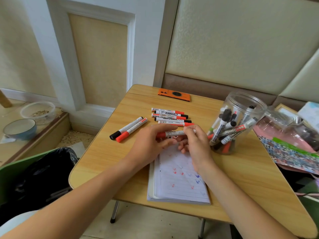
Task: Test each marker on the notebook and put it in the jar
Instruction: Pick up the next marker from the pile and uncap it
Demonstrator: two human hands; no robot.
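Fingers of both hands curl around a red-capped marker, held level above the top of the notebook: the left hand grips the cap end, the right hand pinches the other end. Red and blue test ticks dot the lined page, which lies at the table's near edge. Five more markers lie in a row just beyond the hands, with two others angled to the left (bare wood lies between them and the table's left edge). At right stands the clear jar, already holding many markers, close beside the right hand. An orange phone rests by the far edge, and clutter crowds the table's right side.
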